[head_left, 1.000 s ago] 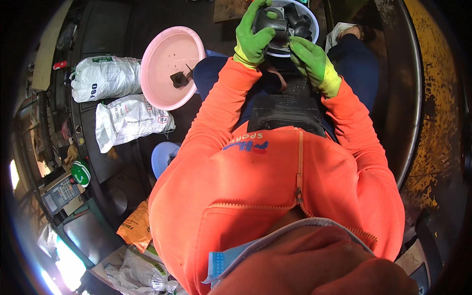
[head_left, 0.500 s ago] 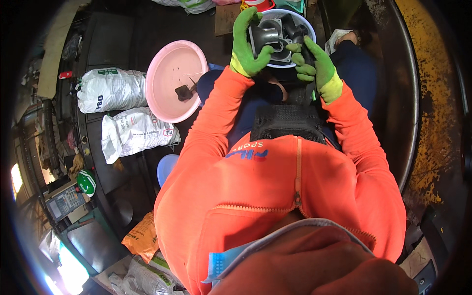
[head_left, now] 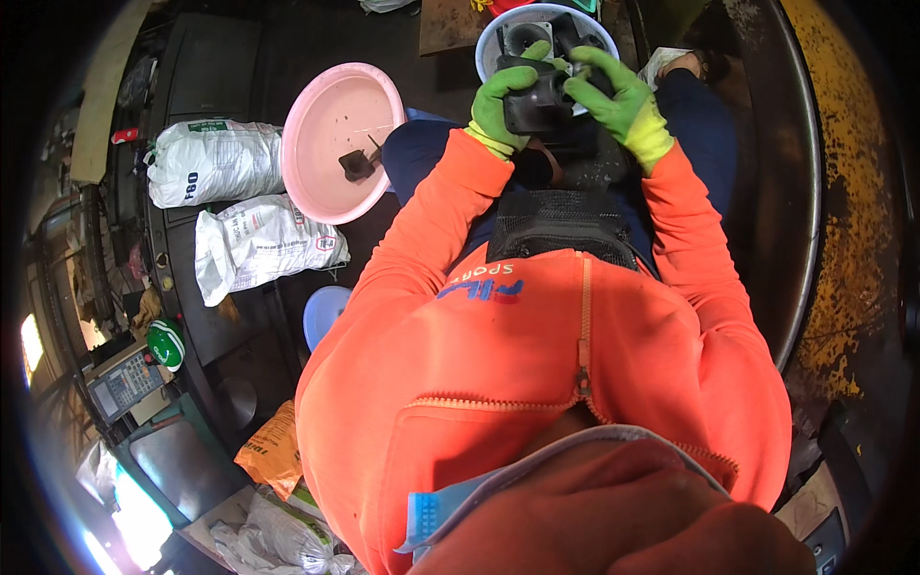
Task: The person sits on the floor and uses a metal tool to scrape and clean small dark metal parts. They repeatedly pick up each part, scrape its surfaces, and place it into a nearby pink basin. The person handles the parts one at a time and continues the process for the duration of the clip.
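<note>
Both hands wear green gloves with yellow cuffs. My left hand (head_left: pixel 502 103) grips a black plastic part (head_left: pixel 539 109) with a flat square flange, holding it just in front of a pale blue-white basket (head_left: pixel 487 50). Thumb and fingers of my right hand (head_left: pixel 618 96) close around the right side of the same part; its fingertips are partly hidden. Inside the basket lie several more black parts, one of them a square-flanged piece (head_left: pixel 523 36) with a round opening.
To the left stands a pink basin (head_left: pixel 316 144) with a small dark piece (head_left: pixel 358 165) in it. Two white sacks (head_left: pixel 216 163) lie beyond it. A blue basin (head_left: pixel 326 316) is partly behind my left arm. A curved metal edge (head_left: pixel 813 192) runs along the right.
The black part has turned, its square flange now facing toward me. Both hands have come lower and nearer to my body, and my right hand has closed in on the part.
</note>
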The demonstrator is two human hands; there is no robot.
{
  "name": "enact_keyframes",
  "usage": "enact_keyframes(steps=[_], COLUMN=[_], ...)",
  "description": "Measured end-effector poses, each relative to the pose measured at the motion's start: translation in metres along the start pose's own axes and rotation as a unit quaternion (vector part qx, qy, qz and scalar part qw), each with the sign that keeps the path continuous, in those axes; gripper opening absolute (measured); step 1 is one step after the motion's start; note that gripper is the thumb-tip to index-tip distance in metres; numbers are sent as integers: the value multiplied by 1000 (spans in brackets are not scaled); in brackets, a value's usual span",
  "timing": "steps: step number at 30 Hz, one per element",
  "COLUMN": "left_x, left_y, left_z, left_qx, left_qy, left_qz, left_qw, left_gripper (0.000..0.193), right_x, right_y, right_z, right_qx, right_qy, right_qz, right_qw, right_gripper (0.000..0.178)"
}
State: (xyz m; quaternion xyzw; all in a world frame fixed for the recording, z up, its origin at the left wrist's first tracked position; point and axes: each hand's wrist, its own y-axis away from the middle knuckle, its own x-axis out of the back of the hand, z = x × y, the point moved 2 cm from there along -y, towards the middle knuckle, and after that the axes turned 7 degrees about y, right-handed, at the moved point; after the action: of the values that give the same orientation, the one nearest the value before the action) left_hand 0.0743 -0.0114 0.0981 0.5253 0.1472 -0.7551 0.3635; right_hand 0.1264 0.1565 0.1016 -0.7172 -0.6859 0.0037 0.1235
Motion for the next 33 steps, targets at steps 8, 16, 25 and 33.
enact_keyframes(steps=[8, 16, 25, 33], left_x=[3, -9, -37, -45], left_y=[-6, -5, 2, -2], left_z=[6, 21, 21, 23], left_qx=[15, -19, -134, -163], left_qy=[81, 3, -63, -152], left_qz=[-4, -55, -78, -103], left_qw=[997, 998, 986, 969], left_gripper=[47, 66, 70, 80], right_x=[7, -8, -17, -22], right_y=[1, 6, 9, 13], right_z=[5, -4, 0, 0], right_qx=[164, 112, 102, -40], right_qy=[258, 235, 180, 19], right_qz=[7, -3, 28, -1], right_qw=[952, 966, 978, 999], right_gripper=[27, 27, 27, 31])
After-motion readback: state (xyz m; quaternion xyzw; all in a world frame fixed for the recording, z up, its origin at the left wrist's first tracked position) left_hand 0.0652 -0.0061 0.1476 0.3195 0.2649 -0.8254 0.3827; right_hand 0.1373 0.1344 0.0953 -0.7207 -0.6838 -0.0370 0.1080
